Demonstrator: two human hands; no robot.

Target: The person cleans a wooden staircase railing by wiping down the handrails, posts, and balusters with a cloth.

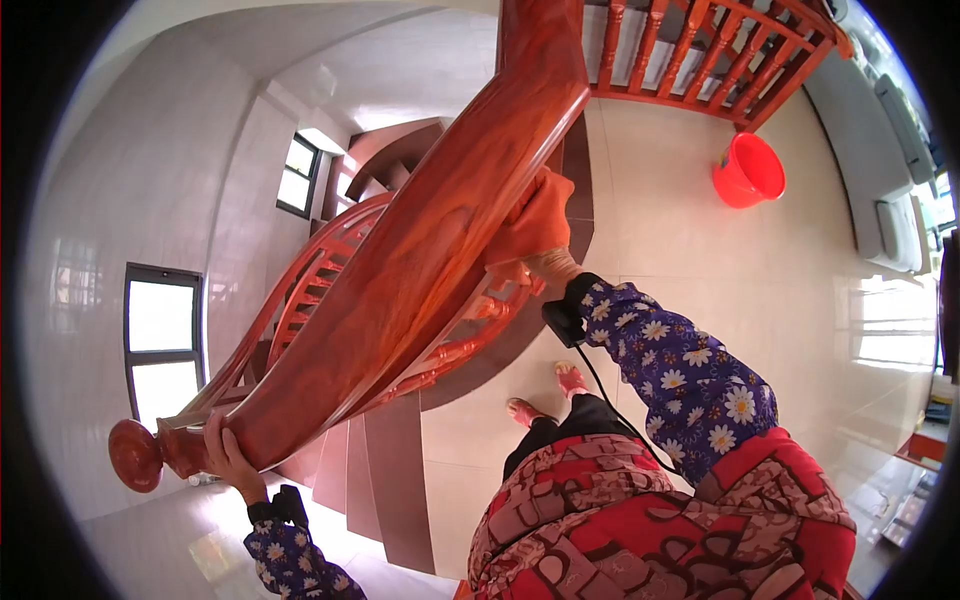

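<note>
A wide, glossy red-brown wooden handrail (400, 240) runs diagonally from the top centre to the lower left, ending near a round wooden knob (135, 455). My left hand (232, 460) grips the rail's lower end beside the knob, fingers curled over its edge. Higher up, my right hand (545, 268) holds an orange cloth (540, 218) against the rail's right side; the cloth covers most of its fingers. Both wrists wear black straps, and a black cable hangs from the right one. Flowered sleeves cover both forearms.
Turned wooden balusters (455, 352) and dark stair treads (385, 480) lie below the rail. A red bucket (748, 172) stands on the tiled floor near a wooden railing (700, 60) at the upper right. Two windows are at the left; a light-coloured sofa (865, 130) is at the far right.
</note>
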